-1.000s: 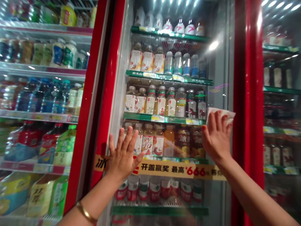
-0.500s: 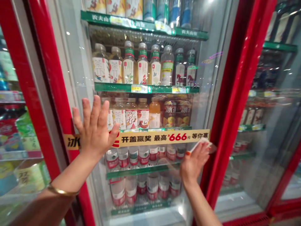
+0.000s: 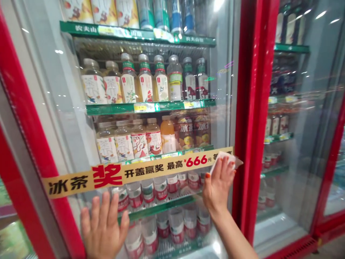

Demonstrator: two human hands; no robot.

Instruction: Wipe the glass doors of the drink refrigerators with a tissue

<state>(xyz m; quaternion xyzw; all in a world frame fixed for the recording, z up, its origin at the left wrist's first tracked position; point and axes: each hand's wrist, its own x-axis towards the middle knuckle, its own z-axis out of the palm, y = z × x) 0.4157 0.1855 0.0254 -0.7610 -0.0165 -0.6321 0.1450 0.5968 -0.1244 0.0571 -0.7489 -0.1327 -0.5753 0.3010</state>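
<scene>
I face the glass door (image 3: 67, 108) of a red-framed drinks fridge. My left hand (image 3: 104, 226) lies flat on the glass low down, fingers spread, below a yellow sticker band (image 3: 129, 172) with red and black characters. My right hand (image 3: 219, 185) presses a white cloth (image 3: 225, 159) against the glass at the band's right end, beside the red door frame (image 3: 249, 118). The cloth shows past my fingertips. Behind the glass stand rows of tea bottles (image 3: 129, 82) on green shelves (image 3: 145, 107).
A second glass door (image 3: 296, 126) with more drinks stands to the right. Small water bottles (image 3: 167, 187) fill the lower shelves. The red frame's left post (image 3: 24, 144) runs down at the left.
My left hand has slid down from above the sticker band to below it. My right hand with the cloth came down from shelf height to the band's right end. The view tilted lower.
</scene>
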